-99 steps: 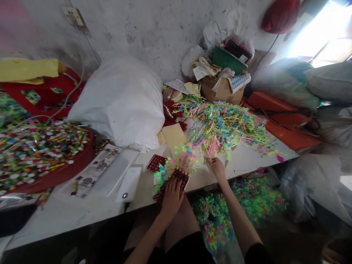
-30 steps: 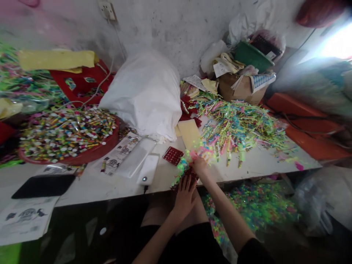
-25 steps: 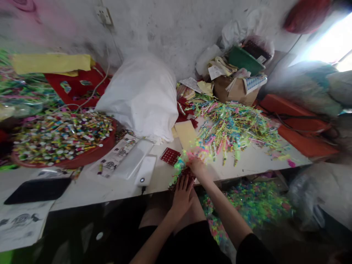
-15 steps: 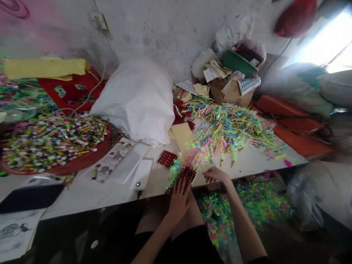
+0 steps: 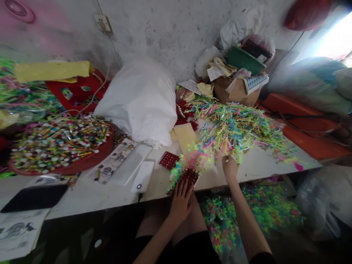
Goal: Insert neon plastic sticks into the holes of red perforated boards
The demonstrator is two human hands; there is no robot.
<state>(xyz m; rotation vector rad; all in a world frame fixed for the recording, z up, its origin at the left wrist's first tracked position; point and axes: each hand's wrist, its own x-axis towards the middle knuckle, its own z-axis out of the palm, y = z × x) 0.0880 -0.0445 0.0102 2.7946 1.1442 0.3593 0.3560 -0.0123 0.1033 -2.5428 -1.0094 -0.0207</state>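
Note:
My left hand lies flat with fingers stretched on a dark red perforated board at the table's front edge. Small bright plastic pieces stand in the board's far part. My right hand reaches into the near edge of a big pile of neon plastic sticks on the white table. Its fingers are curled into the pile, and what they grip is hidden. A second small red board lies just left of the first.
A full white sack sits behind the boards, a red basin of coloured pieces at left. A white power bank and a black tablet lie near the front edge. A cardboard box stands at the back. A bag of neon pieces sits under the table.
My right hand left the red board, drew back toward the table edge, then reached forward and right into the stick pile. My left hand stayed on the board.

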